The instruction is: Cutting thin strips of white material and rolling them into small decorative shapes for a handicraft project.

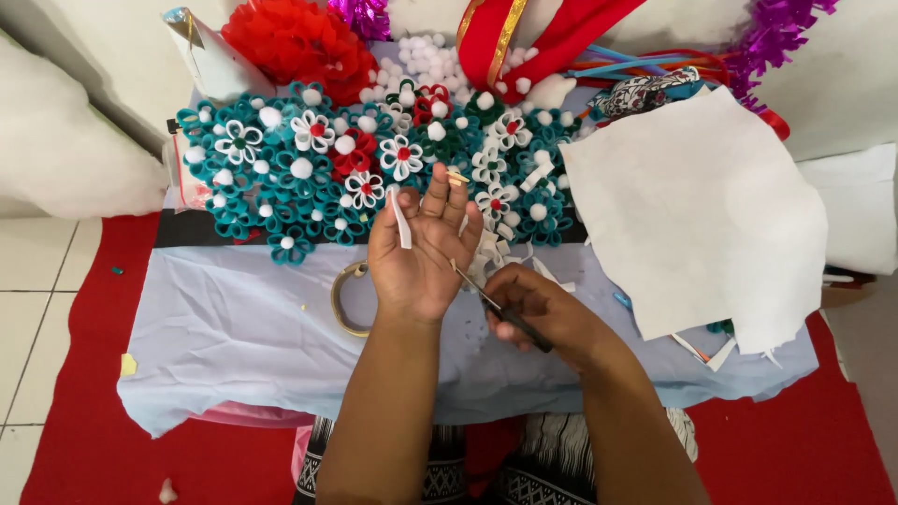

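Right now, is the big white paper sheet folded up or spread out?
Spread out: the big white paper sheet lies flat and open on the pale blue cloth, with no folds.

Narrow white paper strip stands near-vertical, resting on the raised left palm at its 10 o'clock. Thin dark metal quilling tool lies diagonal in the right fist, tip at 10 o'clock touching the left palm.
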